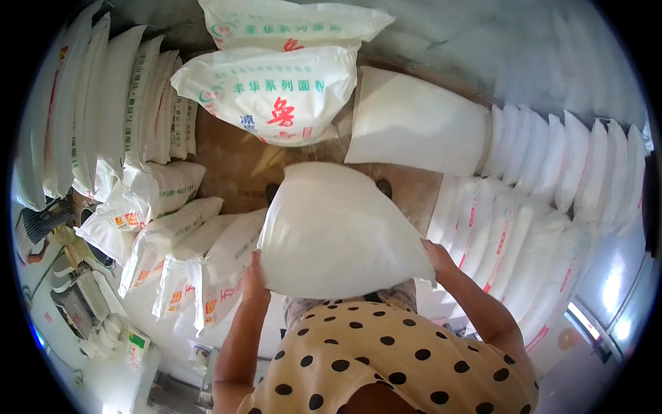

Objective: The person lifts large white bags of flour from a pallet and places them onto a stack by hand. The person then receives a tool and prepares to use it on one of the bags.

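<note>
A large full white sack (331, 231) is held in front of my body, its plain side facing up. My left hand (254, 279) is closed on its left near corner, and my right hand (436, 259) grips the right near corner. Both sets of fingers are partly hidden behind the sack's edges. Beyond it, a printed white flour sack (276, 96) with green and red lettering leans in front of another printed sack (296, 24). My shoes show at either side of the held sack's far end.
A plain white sack (420, 121) lies on the brown floor covering (234, 172) at the far right. Tall stacks of sacks (103, 103) stand at left, with more sacks (200, 248) nearer. Further stacked sacks (524, 241) line the right side, by a grey wall (469, 34).
</note>
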